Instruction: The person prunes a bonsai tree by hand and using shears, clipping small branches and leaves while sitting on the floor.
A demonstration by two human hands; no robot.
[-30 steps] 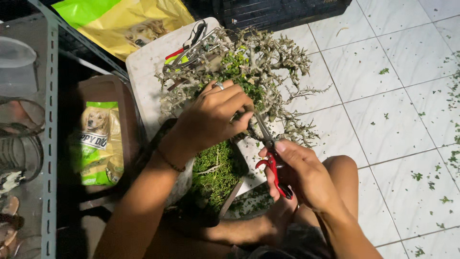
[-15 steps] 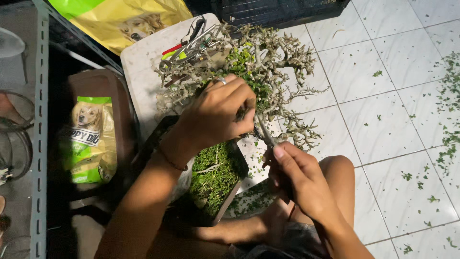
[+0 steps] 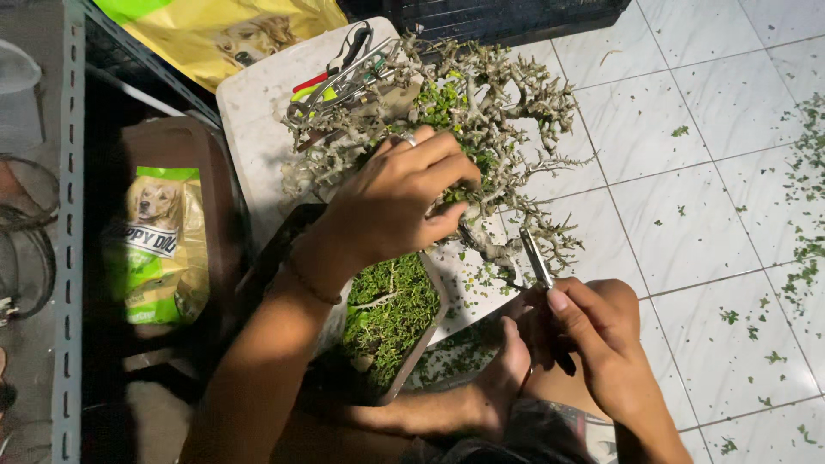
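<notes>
Over tray (image 3: 411, 365), bonsai (image 3: 481, 103) branch gripped by left hand (image 3: 395, 202); scissors (image 3: 537, 262) clasped in right hand (image 3: 593, 339), pruning underway; next cut needs blades at twig

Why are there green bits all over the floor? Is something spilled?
Yes. Small green leaf clippings lie scattered over the white floor tiles, thickest at the right edge. They match the little tree that the left hand grips, while the right hand holds scissors by a branch.

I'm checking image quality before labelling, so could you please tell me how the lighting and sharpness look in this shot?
Head view: white floor tiles brightly lit, left shelf side in deep shadow; left hand and bonsai tree sharp, right hand slightly soft.
</notes>
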